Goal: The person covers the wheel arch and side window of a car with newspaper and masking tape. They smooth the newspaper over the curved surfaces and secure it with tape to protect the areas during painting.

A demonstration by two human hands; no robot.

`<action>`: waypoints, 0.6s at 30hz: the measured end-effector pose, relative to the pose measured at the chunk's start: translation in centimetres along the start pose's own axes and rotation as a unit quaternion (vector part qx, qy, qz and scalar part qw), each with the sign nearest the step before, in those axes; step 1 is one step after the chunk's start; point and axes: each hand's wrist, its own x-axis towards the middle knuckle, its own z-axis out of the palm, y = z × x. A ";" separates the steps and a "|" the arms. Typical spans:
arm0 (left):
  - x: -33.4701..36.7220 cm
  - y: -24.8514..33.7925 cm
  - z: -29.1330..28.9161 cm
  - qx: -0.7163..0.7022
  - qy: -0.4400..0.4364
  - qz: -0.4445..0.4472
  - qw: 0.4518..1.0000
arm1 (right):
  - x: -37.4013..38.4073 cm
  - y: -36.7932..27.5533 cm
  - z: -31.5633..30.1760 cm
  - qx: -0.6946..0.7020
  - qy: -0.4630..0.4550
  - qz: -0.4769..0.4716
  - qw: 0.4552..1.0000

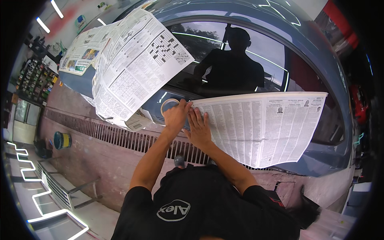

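Observation:
A newspaper sheet (pixel 244 128) hangs along the side of a blue-grey car (pixel 322 162), its upper edge lined with a pale strip of tape just below the side windows. My left hand (pixel 176 117) is closed at the sheet's upper left corner, gripping a roll of masking tape (pixel 163 107) that shows beyond its fingers. Beside it, my right hand (pixel 199 130) lies flat and open, fingers stretched out, pressing the left end of the sheet against the car. The fingertips of both hands nearly meet; what the left fingertips pinch is hidden.
More newspaper (pixel 132 68) covers the car farther left, its loose edge folding out. The dark side window (pixel 200 36) mirrors a person. A slotted floor grate (pixel 132 138) runs below the car. A bucket (pixel 62 140) and a metal-framed stand (pixel 60 188) are at the left.

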 end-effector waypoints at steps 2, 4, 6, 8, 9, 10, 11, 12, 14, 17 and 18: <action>0.5 0.5 0.2 0.007 -0.024 -0.013 1.000 | -0.1 0.2 0.1 -0.011 0.013 0.001 1.000; 0.9 0.9 0.4 -0.001 -0.038 -0.023 0.999 | -0.1 0.3 -0.3 0.012 -0.019 0.010 1.000; 1.3 1.1 0.5 0.001 -0.049 -0.038 0.998 | 0.0 1.0 -1.1 0.020 -0.017 0.007 1.000; 1.5 1.0 -0.1 -0.003 -0.054 -0.060 0.997 | 1.4 2.0 -2.9 0.021 0.026 -0.022 0.999; 1.6 1.1 -0.3 -0.013 -0.056 -0.074 0.996 | 2.2 3.5 -4.5 0.026 0.019 -0.011 0.999; 1.7 1.0 -0.7 -0.021 -0.056 -0.090 0.994 | 2.8 5.6 -5.9 0.032 0.013 -0.002 0.999; 1.7 1.1 -0.8 -0.026 -0.058 -0.087 0.994 | 2.7 8.0 -6.7 -0.003 0.057 0.019 0.998; 1.6 1.2 -0.5 -0.028 -0.055 -0.089 0.994 | 2.4 10.5 -7.3 -0.080 0.069 0.004 0.994; 1.0 0.4 -0.6 -0.033 -0.049 -0.107 0.993 | 1.0 11.5 -8.6 -0.061 0.048 0.042 0.996; -2.1 1.6 -2.4 -0.087 -0.049 -0.118 0.988 | -0.8 9.9 -9.8 -0.009 0.064 0.030 0.997; -3.7 2.3 -3.4 -0.106 -0.049 -0.121 0.986 | -0.1 8.4 -10.7 0.020 0.054 -0.028 0.998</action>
